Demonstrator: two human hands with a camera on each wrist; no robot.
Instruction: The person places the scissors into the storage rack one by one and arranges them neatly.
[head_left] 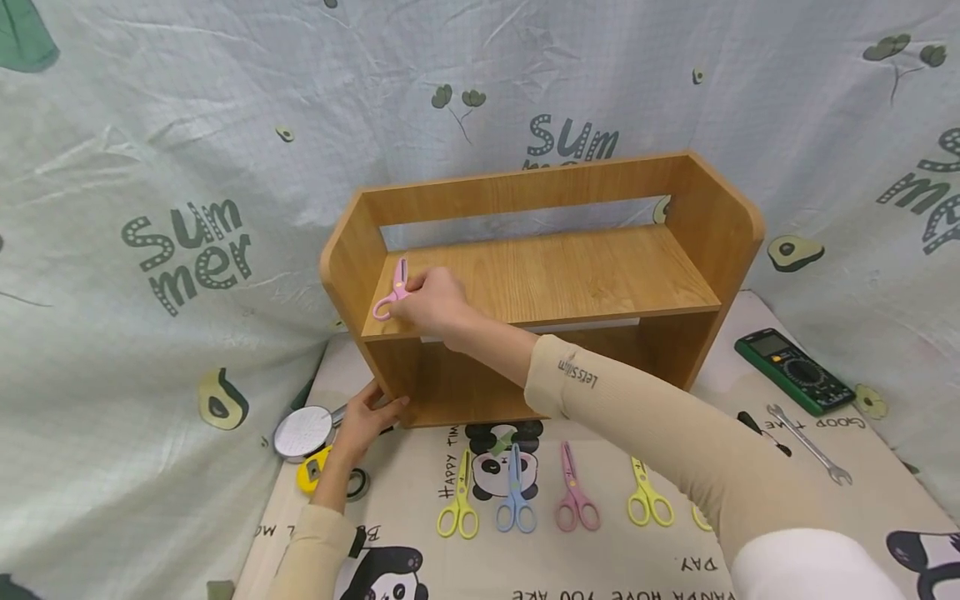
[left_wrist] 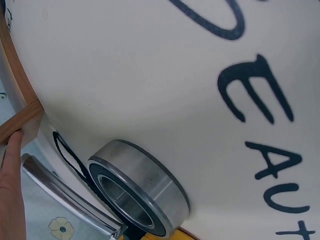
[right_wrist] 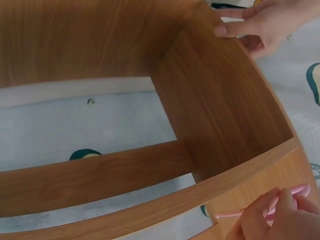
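Pink scissors are pinched in the right hand, left hand gripping a shelf before "summer" cloth.

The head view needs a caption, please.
Right hand holds pink scissors at the wooden shelf; left hand touches its lower corner.
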